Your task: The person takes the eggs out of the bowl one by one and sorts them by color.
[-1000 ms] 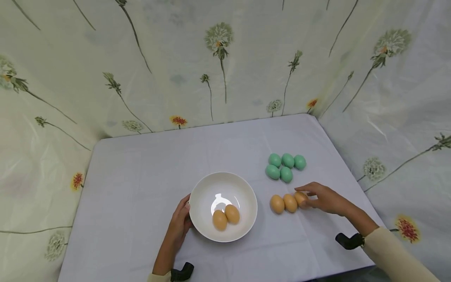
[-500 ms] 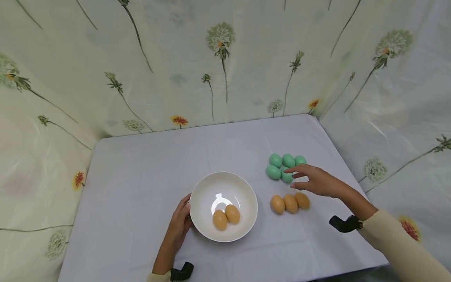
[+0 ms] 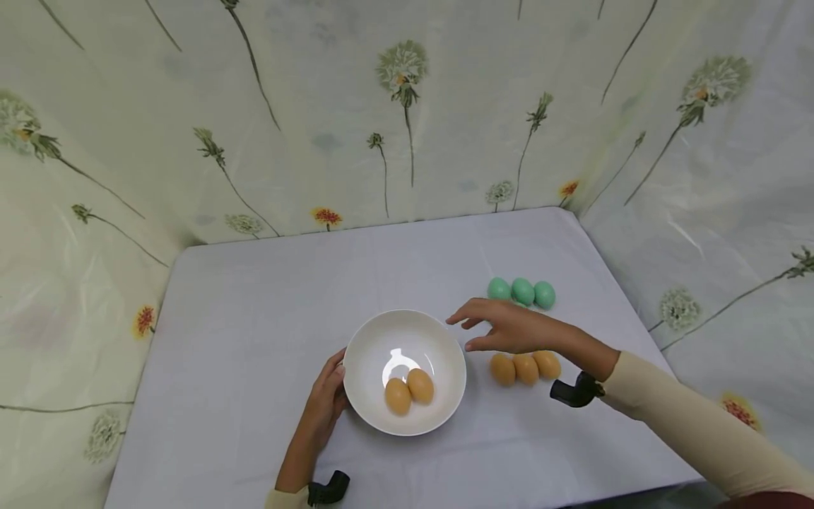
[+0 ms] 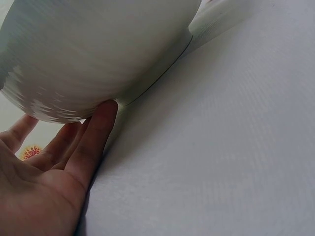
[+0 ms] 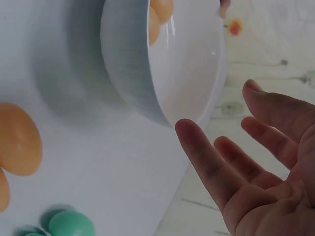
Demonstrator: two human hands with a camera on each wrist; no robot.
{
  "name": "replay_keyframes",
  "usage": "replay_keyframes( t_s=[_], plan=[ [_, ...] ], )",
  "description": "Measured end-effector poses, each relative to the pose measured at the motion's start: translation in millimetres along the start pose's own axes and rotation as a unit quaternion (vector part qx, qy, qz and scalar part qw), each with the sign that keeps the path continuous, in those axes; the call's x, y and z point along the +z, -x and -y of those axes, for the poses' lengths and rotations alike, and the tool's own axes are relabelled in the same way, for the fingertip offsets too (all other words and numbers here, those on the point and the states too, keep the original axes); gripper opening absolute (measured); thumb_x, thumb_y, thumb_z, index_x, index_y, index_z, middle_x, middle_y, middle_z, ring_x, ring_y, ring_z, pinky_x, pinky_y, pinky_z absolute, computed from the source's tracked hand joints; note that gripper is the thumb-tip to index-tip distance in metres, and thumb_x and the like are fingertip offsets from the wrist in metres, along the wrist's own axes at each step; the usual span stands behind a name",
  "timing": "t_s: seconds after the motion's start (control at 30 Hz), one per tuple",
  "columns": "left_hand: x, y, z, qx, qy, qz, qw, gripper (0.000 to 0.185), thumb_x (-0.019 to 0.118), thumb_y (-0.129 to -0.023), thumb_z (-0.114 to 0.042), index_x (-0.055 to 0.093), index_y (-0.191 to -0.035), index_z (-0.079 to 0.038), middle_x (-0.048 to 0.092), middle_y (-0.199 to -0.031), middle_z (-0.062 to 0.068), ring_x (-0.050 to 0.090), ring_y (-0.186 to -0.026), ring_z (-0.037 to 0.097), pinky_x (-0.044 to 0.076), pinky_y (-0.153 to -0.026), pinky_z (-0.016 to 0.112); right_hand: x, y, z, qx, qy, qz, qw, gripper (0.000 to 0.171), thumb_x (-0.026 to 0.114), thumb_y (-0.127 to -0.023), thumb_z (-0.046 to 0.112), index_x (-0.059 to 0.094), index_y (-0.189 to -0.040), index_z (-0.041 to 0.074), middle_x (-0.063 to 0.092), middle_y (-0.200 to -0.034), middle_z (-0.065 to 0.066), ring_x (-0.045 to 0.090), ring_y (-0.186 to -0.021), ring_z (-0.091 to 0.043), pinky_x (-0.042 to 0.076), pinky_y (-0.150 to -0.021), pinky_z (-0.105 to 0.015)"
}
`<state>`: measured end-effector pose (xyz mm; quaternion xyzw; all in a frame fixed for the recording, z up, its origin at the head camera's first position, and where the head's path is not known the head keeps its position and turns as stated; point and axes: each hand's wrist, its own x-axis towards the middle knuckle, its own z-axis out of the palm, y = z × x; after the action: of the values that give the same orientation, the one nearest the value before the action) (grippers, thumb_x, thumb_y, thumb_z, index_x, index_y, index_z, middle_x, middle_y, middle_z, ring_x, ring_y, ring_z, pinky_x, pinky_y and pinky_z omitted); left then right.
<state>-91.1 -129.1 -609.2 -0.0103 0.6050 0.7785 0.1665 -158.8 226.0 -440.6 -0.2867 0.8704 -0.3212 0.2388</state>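
Right hand (image 3: pixel 511 329) hovers palm-down with fingers spread and relaxed, holding nothing, just beside the right rim of the white bowl (image 3: pixel 445 346); the forearm in a cream sleeve (image 3: pixel 687 424) runs back toward the table's near right corner. Half a second ago this hand was over the green eggs; it has since swung left toward the bowl, empty as before. The right wrist view shows the open fingers (image 5: pixel 206 162) close to the bowl's rim without touching it.

The bowl sits upright near the front middle of the table (image 3: pixel 267 304), its mouth facing up. Inside lie two brown eggs (image 3: pixel 410 390), touching, long axes angled toward the back left. Left hand (image 3: pixel 326 403) rests against the bowl's left wall, fingers straight and pressed to it, as in the earlier frames; the left wrist view shows the fingertips (image 4: pixel 106 110) under the curve of the bowl.

Three more brown eggs (image 3: pixel 526 368) lie in a row on the table right of the bowl, partly under the right wrist. Three green eggs (image 3: pixel 523 291) show in a row behind the hand; any others are hidden. A floral curtain (image 3: pixel 394 106) surrounds the table.
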Motion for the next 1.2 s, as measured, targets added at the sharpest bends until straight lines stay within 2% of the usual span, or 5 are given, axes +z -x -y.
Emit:
replay_keyframes(
  t_s=[0.27,0.53,0.7,0.97,1.2],
  plan=[
    [-0.8,-0.5,1.1,0.011,-0.012,0.017,0.9997,0.052,0.04,-0.107,-0.041,0.035,-0.153,-0.017,0.045,-0.149,0.016,0.062,-0.115,0.017,0.054,-0.088,0.036,19.4,-21.8,9.7,-0.034,0.009,0.045,0.998,0.047,0.074,-0.091,0.023,0.06,-0.134,0.01,0.059,-0.133,-0.01,0.064,-0.12,-0.033,0.057,-0.086,-0.033],
    [0.4,-0.3,2.2,0.008,-0.004,0.008,0.9999,0.05,0.041,-0.106,-0.041,0.038,-0.152,-0.021,0.047,-0.147,0.013,0.062,-0.115,0.019,0.055,-0.086,0.038,40.3,-38.5,14.7,-0.04,0.018,0.091,0.995,0.045,0.073,-0.091,0.018,0.06,-0.133,0.009,0.058,-0.133,-0.011,0.065,-0.118,-0.032,0.053,-0.096,-0.046],
    [1.3,0.5,2.3,0.005,0.0,0.004,1.0,0.049,0.043,-0.106,-0.042,0.04,-0.151,-0.023,0.047,-0.148,0.012,0.061,-0.116,0.02,0.054,-0.087,0.039,52.5,-45.1,16.9,-0.055,0.039,0.114,0.991,0.044,0.074,-0.089,0.011,0.061,-0.131,0.005,0.058,-0.131,-0.013,0.066,-0.114,-0.033,0.052,-0.098,-0.047],
    [1.0,-1.1,1.0,0.001,-0.008,-0.002,1.0,0.05,0.043,-0.106,-0.042,0.039,-0.151,-0.021,0.047,-0.147,0.014,0.062,-0.114,0.02,0.055,-0.085,0.039,68.2,-54.2,17.0,-0.067,0.068,0.122,0.988,0.043,0.074,-0.086,0.005,0.063,-0.127,0.001,0.06,-0.128,-0.012,0.065,-0.11,-0.03,0.052,-0.096,-0.039],
    [0.9,-0.8,1.0,0.004,-0.011,-0.004,0.9999,0.051,0.041,-0.107,-0.041,0.038,-0.152,-0.018,0.048,-0.147,0.016,0.063,-0.113,0.018,0.055,-0.086,0.037,88.3,-57.8,15.8,-0.12,0.135,0.108,0.978,0.033,0.074,-0.081,0.002,0.07,-0.114,0.002,0.067,-0.107,-0.007,0.06,-0.098,-0.017,0.048,-0.089,-0.024]
  ],
)
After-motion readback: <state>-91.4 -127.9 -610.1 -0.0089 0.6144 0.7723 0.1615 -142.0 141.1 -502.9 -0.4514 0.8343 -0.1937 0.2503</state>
